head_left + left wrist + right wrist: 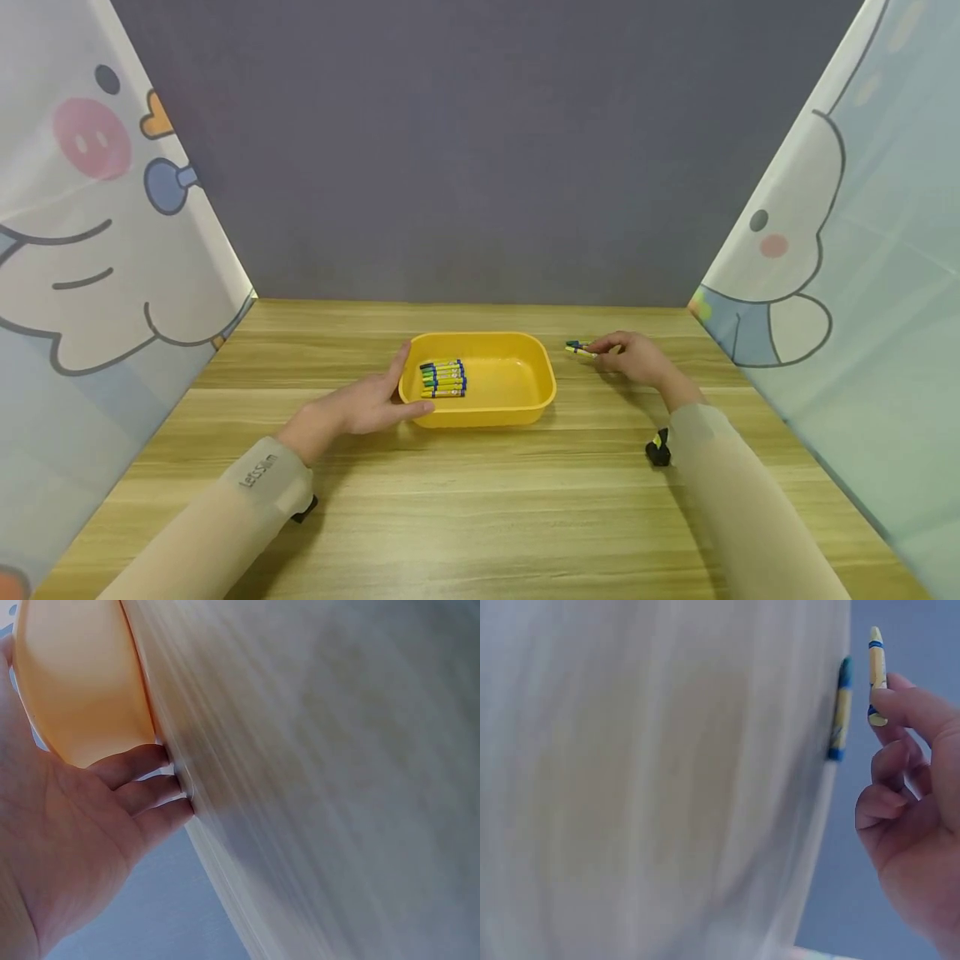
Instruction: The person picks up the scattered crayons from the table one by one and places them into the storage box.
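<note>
A yellow plastic tray [487,416] stands on the wooden table, with several crayons [444,380] lined up side by side in its left part. My left hand [366,405] holds the tray's left end, thumb at the front corner and index finger along the far corner; in the left wrist view its other fingers reach down to the tabletop beside the wall. To the right of the tray, my right hand [633,358] pinches a pale yellow crayon [877,664] between thumb and index finger, raised off the table. A dark green crayon [841,712] lies on the table close by.
A dark grey panel [472,150] closes off the table's back edge. Cartoon-printed sheets stand along the left side [97,208] and right side [862,250]. Bare wooden tabletop [480,500] stretches in front of the tray.
</note>
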`<state>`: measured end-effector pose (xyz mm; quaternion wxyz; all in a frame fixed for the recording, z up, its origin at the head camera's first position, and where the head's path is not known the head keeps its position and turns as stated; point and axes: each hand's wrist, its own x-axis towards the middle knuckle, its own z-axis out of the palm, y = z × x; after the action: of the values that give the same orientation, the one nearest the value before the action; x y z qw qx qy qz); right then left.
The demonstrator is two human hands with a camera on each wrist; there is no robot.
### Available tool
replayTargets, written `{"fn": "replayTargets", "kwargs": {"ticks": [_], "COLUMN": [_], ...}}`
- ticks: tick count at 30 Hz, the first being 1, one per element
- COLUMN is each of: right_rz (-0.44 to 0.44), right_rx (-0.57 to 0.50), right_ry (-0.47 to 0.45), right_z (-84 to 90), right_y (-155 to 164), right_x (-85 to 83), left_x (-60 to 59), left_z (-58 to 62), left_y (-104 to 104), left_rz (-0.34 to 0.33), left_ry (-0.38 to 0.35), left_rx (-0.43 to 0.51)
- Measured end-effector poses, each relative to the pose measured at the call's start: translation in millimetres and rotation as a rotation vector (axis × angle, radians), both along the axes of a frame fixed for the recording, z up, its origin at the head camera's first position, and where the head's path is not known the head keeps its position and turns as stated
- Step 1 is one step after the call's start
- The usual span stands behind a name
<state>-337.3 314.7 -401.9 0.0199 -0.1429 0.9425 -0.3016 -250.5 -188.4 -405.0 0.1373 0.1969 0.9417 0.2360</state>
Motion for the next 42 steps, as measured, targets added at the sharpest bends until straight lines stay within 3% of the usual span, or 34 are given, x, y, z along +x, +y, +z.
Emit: {"fn": "replayTargets", "kwargs": {"ticks": [8,14,21,29,35,42], "right_rz": [0.072,0.138,0.229,0.252,0.239,0.262], "right_rx": [-0.05,-0.099,-0.122,-0.128,-0.035,0.21], "right_ry": [0.054,0.076,0.106,0.108,0.115,0.179], "right_z": [25.2,33.5,25.0,13.4,8.2,8.7], "right_y": [-45.5,-95.7,-139.4,-164.3,-175.6,-188.6], "right_x": [7.7,12.5,10.2,10.4,9.9,8.5], "left_x": [-0.1,-1.3,-2.8,0.0,0.5,2.2], "left_z": [2.6,1.0,0.2,1.7,1.2,2.0], "left_y": [0.6,-1.5,0.1,1.9,-4.0,-10.5], "left_rz": [0.0,-0.008,-0.018,-0.027,-0.02,-0.023], "left_ry": [-0.001,0.002,0.001,-0.006,-0.008,0.0], "left_rx": [-0.007,0.001,0.01,0.01,0.015,0.02]}}
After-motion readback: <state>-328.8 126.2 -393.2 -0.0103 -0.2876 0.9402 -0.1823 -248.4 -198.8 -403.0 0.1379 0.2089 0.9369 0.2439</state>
